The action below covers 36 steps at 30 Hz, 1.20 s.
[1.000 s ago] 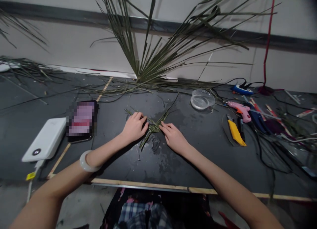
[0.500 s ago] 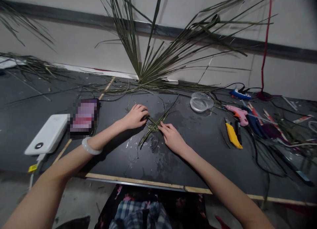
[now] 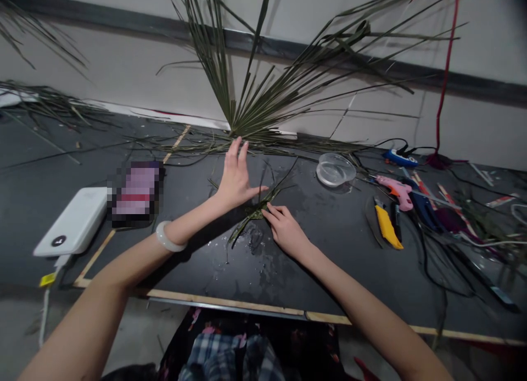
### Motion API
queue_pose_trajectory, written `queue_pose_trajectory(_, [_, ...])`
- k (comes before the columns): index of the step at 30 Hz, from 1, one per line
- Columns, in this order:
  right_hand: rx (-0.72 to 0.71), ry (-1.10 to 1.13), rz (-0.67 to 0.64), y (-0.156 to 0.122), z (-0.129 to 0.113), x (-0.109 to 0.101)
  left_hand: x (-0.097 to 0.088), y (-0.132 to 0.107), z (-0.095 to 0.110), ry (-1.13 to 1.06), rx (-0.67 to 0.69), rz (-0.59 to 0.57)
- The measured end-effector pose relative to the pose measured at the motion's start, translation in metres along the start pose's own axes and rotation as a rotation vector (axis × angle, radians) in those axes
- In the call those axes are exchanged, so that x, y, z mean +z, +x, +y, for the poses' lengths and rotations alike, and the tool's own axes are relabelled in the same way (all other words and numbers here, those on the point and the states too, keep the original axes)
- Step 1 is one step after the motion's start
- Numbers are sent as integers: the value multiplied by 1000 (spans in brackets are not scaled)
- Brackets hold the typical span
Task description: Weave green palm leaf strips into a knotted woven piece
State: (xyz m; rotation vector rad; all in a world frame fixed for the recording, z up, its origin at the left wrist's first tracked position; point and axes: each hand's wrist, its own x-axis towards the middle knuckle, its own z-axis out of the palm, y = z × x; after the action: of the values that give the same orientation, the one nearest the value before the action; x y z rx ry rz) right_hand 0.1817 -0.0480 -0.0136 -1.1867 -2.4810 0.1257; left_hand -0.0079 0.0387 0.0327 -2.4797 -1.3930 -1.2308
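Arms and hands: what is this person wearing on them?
No sleeves or gloves show. Behind the left hand, the wrist carries a smooth, pale, round bangle. The right hand shows no ring, watch or band.

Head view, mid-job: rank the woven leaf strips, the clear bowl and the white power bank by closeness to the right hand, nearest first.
1. woven leaf strips: touching the fingers of the right hand, just to its left.
2. clear bowl: behind the hand and to its right.
3. white power bank: far to the left.
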Motion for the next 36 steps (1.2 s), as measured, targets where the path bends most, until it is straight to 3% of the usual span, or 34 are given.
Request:
queue_pose_trajectory(5, [7,-1,-22,1,-1,-1,12,4,-9,-235,-20,-549])
queue_pose_trajectory(9, [1,6,-22,1,-1,-1,19,12,-1,-307,-1,-721])
queue_pose_trajectory(12, [2,-7,-20,1,-1,-1,26,18,5,-275,-20,-751])
queue_pose_trajectory(19, [-7,-21,-33,2,-2,-5,38,21,10,-249,-31,-702])
queue_pose_trajectory(27, [-6,-8,-19,2,-1,-4,34,20,11,-213,-40,-782])
queue_pose_trajectory(36, [18,32,-27,1,0,-3,35,14,24,-127,-181,-763])
